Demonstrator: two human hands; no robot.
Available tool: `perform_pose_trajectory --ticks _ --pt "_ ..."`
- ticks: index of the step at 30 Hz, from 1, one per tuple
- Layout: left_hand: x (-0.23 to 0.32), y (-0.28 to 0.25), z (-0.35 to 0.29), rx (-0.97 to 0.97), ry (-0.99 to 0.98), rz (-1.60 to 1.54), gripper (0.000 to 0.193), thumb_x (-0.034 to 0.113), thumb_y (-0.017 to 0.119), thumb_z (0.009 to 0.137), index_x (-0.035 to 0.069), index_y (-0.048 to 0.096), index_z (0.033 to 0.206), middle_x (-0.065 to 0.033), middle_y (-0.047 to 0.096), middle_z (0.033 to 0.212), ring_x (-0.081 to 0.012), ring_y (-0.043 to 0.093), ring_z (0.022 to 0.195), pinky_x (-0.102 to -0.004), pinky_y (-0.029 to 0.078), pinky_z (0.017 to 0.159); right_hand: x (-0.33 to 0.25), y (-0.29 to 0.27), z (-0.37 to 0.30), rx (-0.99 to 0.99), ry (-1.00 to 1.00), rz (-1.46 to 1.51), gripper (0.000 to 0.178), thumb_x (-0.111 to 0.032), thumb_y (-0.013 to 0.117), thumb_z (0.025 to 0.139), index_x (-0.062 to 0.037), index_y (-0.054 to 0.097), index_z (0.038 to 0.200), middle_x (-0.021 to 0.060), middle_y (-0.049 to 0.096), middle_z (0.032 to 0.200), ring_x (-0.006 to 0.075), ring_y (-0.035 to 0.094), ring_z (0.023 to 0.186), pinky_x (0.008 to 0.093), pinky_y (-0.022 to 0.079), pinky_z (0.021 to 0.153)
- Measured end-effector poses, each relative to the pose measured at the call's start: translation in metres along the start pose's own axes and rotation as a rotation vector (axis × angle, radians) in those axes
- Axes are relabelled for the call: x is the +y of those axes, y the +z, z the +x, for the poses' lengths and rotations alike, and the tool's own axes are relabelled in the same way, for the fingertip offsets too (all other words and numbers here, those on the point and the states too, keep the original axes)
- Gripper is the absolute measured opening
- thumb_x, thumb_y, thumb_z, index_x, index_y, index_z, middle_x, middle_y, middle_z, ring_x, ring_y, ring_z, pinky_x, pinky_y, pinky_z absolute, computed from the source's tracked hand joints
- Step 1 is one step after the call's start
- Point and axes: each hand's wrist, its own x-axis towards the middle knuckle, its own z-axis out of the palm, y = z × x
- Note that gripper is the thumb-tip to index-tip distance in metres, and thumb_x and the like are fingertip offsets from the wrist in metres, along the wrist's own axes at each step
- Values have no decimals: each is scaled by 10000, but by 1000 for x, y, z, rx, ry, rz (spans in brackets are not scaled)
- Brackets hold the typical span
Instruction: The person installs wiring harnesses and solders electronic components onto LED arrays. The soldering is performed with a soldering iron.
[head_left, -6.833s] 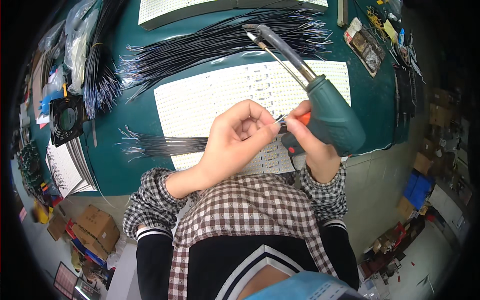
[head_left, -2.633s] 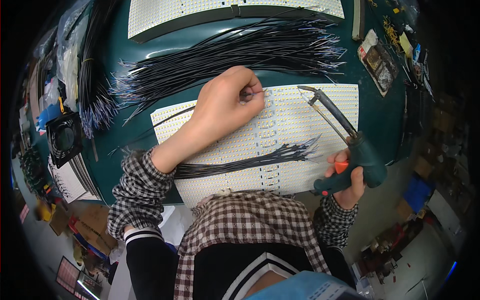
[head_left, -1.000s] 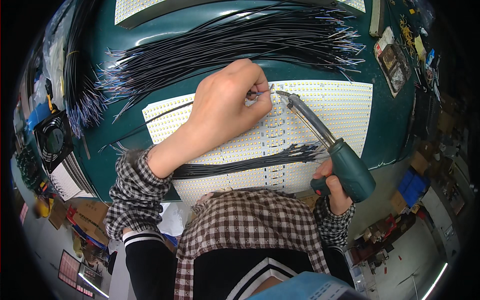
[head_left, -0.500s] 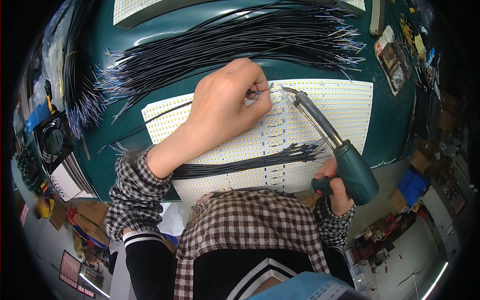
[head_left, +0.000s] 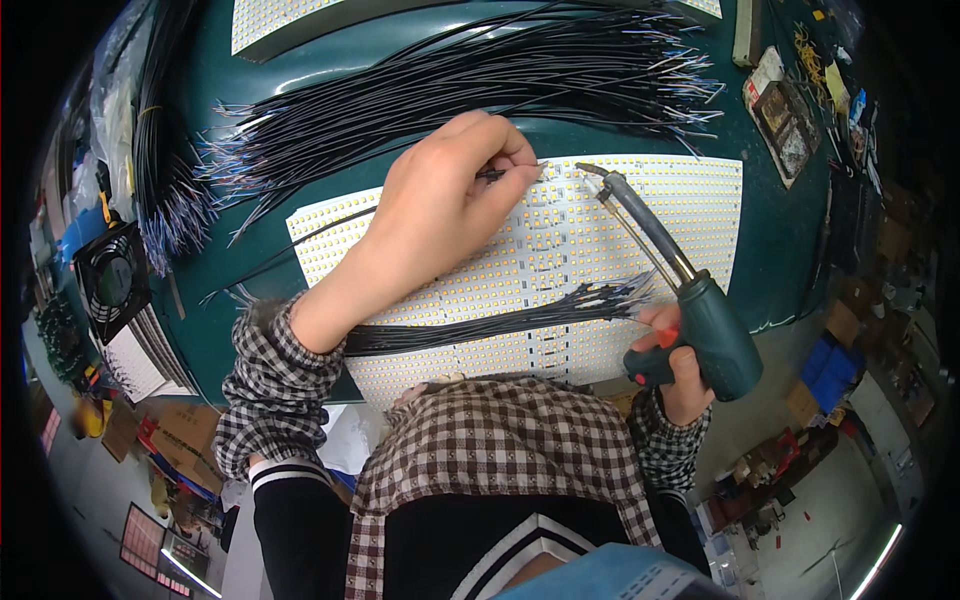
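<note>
Pinching a thin black wire [head_left: 492, 175] between thumb and fingers [head_left: 510, 165], the left hand [head_left: 440, 205] lay over the upper edge of the white LED panel [head_left: 560, 250], its knuckles raised and its wrist trailing back toward a checked sleeve [head_left: 275, 385]. The wire ran out from under the hand to the left, across the panel and onto the green bench [head_left: 770, 250]. Its stripped end sat at the panel's top rim, just beside the tip of the soldering gun [head_left: 700, 320]; whether tip and wire actually touched could not be told.

The right hand [head_left: 675, 365] was wrapped tight around the gun's dark green grip, with a finger on the orange trigger. The long metal barrel slanted up and left from that grip toward the left fingertips.

A bundle of black wires [head_left: 500, 325] lay across the lower part of the panel, its bared ends fanned out near the right hand. A far larger spread of black wires [head_left: 480, 85] covered the bench above the panel, and another hank [head_left: 160, 170] hung at the left. A small black fan [head_left: 112, 280] sat near the bench's left edge, and a second LED panel [head_left: 290, 20] showed at the top. Blue crates [head_left: 825, 365] stood on the floor to the right.
</note>
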Motion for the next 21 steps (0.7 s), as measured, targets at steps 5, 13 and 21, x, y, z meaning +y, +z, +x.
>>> perform_pose_trajectory --ticks 5,13,21 --pt "4 -1 -2 1 1 -11 84 79 654 783 31 599 825 -64 557 787 -170 587 648 -271 464 558 3 -5 -1 1 11 31 579 -361 596 862 116 462 1162 191 567 972 247 618 789 297 541 600" --pt "3 6 3 23 -70 -124 58 67 642 750 21 611 768 -62 556 769 -154 575 657 -263 467 587 5 -7 3 -48 -37 59 549 -324 574 885 119 448 1185 191 561 999 264 613 867 293 556 606" --pt "-1 7 8 3 -87 5 82 83 646 715 16 608 744 -77 564 744 -189 579 662 -299 467 592 6 -7 3 -34 -47 68 539 -327 577 882 121 466 1159 185 560 990 277 603 909 286 562 591"
